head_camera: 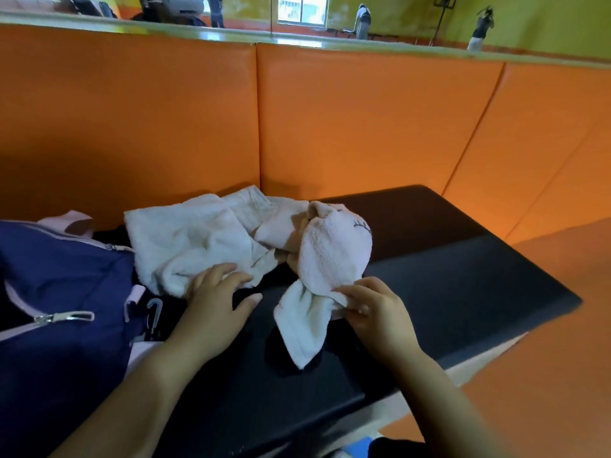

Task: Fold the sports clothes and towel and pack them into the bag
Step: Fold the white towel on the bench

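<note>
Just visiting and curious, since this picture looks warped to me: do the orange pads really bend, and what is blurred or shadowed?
Head view: the wide lens bows the seams of the orange wall pads; same view, the pink towel pinched by the right hand throws a dark shadow on the black bench; the mirror along the top of the head view looks soft and smeared.

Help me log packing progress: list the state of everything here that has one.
bag: lies on the bench; open or zipped, cannot tell.
towel: unfolded, bunched beside the bag, one end lifted, not packed.
left hand: open, fingers resting on the towel.
right hand: pinches the towel's lifted end.
</note>
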A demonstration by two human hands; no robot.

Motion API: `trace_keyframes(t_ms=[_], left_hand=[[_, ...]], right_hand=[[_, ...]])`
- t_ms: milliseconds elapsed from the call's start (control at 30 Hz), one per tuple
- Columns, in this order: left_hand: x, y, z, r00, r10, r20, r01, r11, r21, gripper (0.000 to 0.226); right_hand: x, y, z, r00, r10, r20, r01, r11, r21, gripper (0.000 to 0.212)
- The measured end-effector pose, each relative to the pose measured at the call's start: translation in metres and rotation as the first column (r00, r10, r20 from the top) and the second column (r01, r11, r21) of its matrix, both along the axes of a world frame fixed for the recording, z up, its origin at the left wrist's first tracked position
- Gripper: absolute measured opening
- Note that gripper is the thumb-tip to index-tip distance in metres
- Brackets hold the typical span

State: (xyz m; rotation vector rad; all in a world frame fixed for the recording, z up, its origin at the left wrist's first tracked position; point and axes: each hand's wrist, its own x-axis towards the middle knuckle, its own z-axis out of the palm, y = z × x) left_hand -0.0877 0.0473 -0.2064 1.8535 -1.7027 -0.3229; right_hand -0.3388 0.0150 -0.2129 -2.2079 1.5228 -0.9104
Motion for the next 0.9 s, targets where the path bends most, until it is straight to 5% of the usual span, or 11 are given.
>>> trace_keyframes(t_ms=[100,233,300,467,567,667,800,900], left_hand=[[-0.033,0.021,0.015,0.971,-0.138,-0.197,0.133,0.99,-0.035,0.029],[-0.064,0.04,0.025,0.851,-0.152,-0.503,0.242,0.963,0.119,0.038],[-0.069,0.045,0.02,0.835,-0.095,-0.543,0.209,0.966,0.153,0.04],[-0.071,0.058,0.024,0.683,0.033,-0.73,0.119,0.981,0.156,0.037],[-0.068,0.064,0.027,0.746,0.021,-0.665,0.076,0.99,0.117,0.007],[-0.058,0.073,0.029,0.77,0.045,-0.636,0.022,0.995,0.098,0.01],[-0.042,0.085,0.03,0.618,0.091,-0.781,-0.068,0.996,0.063,0.015],[-0.036,0.09,0.034,0.521,0.138,-0.842,-0.187,0.981,0.045,0.015]], right_hand=[[-0.008,0.029,0.002,0.997,0.074,0.012,-0.073,0.994,-0.079,0.033],[-0.01,0.062,0.008,0.974,0.161,0.157,-0.145,0.984,-0.108,0.047],[-0.012,0.074,0.012,0.963,0.143,0.228,-0.134,0.989,-0.056,0.054],[-0.01,0.087,0.027,0.945,0.215,0.245,-0.227,0.974,0.022,0.032],[-0.004,0.094,0.031,0.936,0.281,0.211,-0.301,0.951,0.07,0.031],[-0.002,0.096,0.03,0.948,0.171,0.27,-0.203,0.975,0.094,0.031],[-0.005,0.086,0.033,0.945,-0.151,0.291,0.076,0.964,0.253,0.044],[-0.002,0.074,0.038,0.95,-0.225,0.215,0.13,0.915,0.382,0.067]])
